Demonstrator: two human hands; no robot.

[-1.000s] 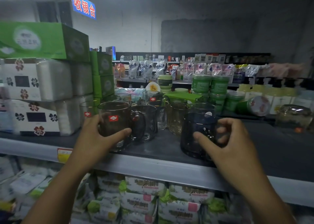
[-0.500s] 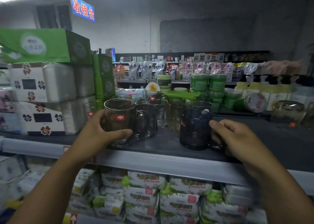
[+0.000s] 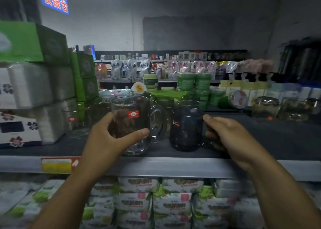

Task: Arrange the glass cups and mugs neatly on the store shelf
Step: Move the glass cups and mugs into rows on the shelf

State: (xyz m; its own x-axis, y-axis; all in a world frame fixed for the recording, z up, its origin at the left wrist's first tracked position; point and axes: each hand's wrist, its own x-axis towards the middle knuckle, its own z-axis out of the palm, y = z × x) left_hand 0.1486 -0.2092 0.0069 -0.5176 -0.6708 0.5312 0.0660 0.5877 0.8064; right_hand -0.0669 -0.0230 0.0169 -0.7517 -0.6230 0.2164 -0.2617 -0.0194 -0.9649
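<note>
**Both mugs gripped, row not yet set**

Left hand (image 3: 107, 142): the thumb and fingers are wrapped round the body of the clear mug (image 3: 132, 124). Its red label faces out and its handle is turned toward the right hand. Whether its base is seated on the shelf (image 3: 156, 166) or held just off it cannot be told.

Right hand (image 3: 231, 138): the fingers are curled in at the handle side of the dark mug (image 3: 185, 124), with the thumb laid along the top. The handle itself is mostly hidden by the hand. The dark mug is judged to be standing on the shelf, near the front edge.

Progress is judged early to mid. Only these two mugs are brought forward, almost touching, between the two hands. Just beyond the left hand's fingers a cluster of glass cups (image 3: 97, 112) is left bunched and unaligned, close against the tissue packs (image 3: 34, 84) on that hand's outer side. Glass jars (image 3: 265, 107) are seen well off the right hand's outer side. Still to be done: cups pulled into rows, handles matched.

Change: 1 s ago the right hand was spread open, short of the dark mug. By 0.5 s ago contact had been made, and now a grip is closed at the handle. The left-hand grip on the clear mug is unchanged. The gap between the mugs appears narrowed, but the camera has also been moved in, so this is not certain.
</note>
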